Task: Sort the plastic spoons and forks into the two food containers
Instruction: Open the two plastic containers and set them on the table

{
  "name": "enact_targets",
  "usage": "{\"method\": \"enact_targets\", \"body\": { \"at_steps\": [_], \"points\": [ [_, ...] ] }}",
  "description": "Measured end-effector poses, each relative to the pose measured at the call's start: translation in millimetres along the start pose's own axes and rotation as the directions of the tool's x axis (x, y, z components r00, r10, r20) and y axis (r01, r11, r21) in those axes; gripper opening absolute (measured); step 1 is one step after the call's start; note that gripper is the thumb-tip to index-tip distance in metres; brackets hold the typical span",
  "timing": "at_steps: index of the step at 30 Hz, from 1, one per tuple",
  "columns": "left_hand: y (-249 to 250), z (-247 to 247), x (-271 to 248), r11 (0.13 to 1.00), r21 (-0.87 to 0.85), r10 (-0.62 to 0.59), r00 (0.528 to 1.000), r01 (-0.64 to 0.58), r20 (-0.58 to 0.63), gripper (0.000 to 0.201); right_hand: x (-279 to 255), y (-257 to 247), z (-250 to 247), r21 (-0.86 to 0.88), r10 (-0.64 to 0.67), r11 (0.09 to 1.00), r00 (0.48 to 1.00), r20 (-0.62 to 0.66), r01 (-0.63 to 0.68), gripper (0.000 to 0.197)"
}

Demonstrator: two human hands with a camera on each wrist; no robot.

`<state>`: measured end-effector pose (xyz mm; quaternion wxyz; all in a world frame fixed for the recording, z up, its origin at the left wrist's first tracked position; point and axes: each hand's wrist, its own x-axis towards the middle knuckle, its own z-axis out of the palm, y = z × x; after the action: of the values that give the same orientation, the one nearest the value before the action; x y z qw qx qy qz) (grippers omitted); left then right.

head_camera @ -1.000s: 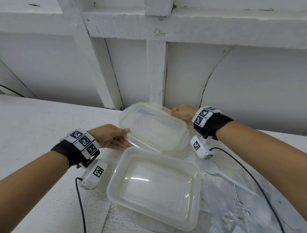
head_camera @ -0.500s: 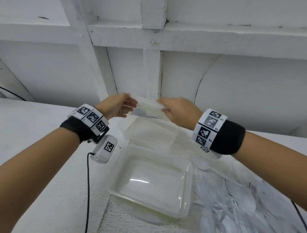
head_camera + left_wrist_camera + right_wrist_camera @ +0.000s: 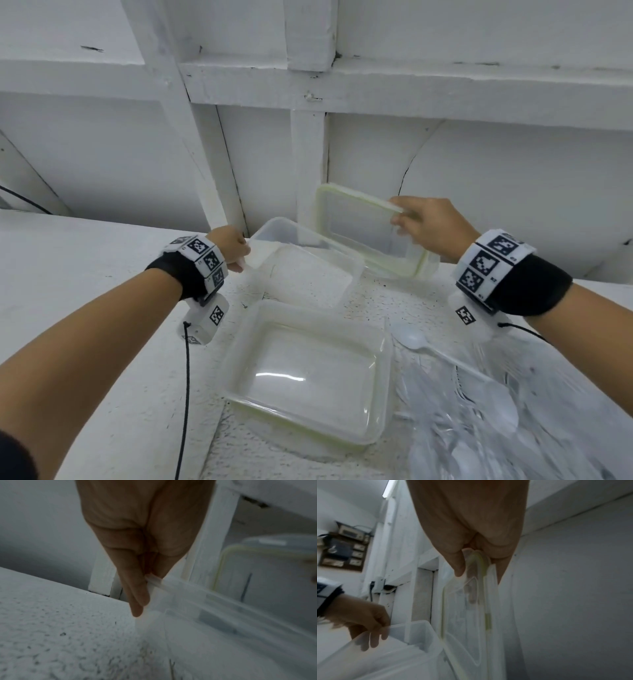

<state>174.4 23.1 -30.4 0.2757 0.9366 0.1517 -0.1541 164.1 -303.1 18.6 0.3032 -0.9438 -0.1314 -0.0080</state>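
Two clear food containers stand open on the white table. The near container [image 3: 301, 373] sits in front of me. My left hand [image 3: 241, 260] pinches the left rim of the far container [image 3: 308, 274], seen close in the left wrist view as hand [image 3: 147, 588] on container [image 3: 214, 615]. My right hand [image 3: 400, 219] holds a green-sealed lid [image 3: 363, 233] by its upper corner, tilted up near the wall; the right wrist view shows hand [image 3: 471, 563] pinching the lid [image 3: 465, 608]. A clear bag of plastic spoons and forks [image 3: 486, 418] lies at right, a white spoon [image 3: 411, 339] on top.
A white panelled wall with posts [image 3: 308, 164] rises just behind the far container. A green-edged lid seems to lie under the near container [image 3: 260, 411]. Black cables run from both wrist cameras, one across the table at left [image 3: 186, 394].
The lid has come off the far container; my right hand carried it to the right and tipped it up. My left hand dropped from the lid to the container's left rim.
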Motion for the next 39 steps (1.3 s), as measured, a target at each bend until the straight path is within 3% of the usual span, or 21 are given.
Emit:
{"method": "enact_targets", "body": {
  "at_steps": [3,7,13,17,20,24,31,34,39],
  "points": [
    [-6,-20,-4,0.994,-0.099,0.03,0.998,-0.036,-0.062,0.012,1,8,-2,0.189,0.123,0.974,0.992,0.027,-0.126,0.032],
    [-13,-44,-12,0.968,-0.247,0.032,0.995,-0.053,-0.09,0.012,2,11,6,0.291,0.159,0.936,0.975,0.154,-0.198,0.022],
    [-14,-45,-12,0.958,-0.283,0.037,0.998,-0.05,-0.049,0.005,15,9,53,0.469,0.226,0.778,0.883,0.411,-0.418,0.011],
    [-6,-33,-8,0.966,-0.256,0.023,1.0,-0.024,-0.006,0.004,30,8,76,0.359,0.315,0.797,0.841,0.439,-0.486,0.019],
    [2,-22,-5,0.968,-0.25,0.011,1.0,-0.01,0.005,0.005,38,16,83,0.381,0.424,0.728,0.811,0.404,-0.57,0.04],
    [12,-7,1,0.977,-0.215,0.001,0.999,0.006,0.034,0.015,34,15,80,0.412,0.457,0.665,0.776,0.435,-0.622,0.057],
    [11,2,7,0.984,-0.175,0.0,0.994,0.02,0.11,0.014,24,19,73,0.265,0.466,0.765,0.789,0.401,-0.587,0.058],
    [11,2,6,0.986,-0.163,-0.005,0.986,0.033,0.167,0.011,13,19,70,0.142,0.485,0.79,0.75,0.451,-0.596,0.062],
    [17,4,5,0.97,-0.226,-0.037,0.973,0.09,0.228,0.046,4,14,67,0.019,0.503,0.811,0.713,0.488,-0.585,0.061]
  ]
}}
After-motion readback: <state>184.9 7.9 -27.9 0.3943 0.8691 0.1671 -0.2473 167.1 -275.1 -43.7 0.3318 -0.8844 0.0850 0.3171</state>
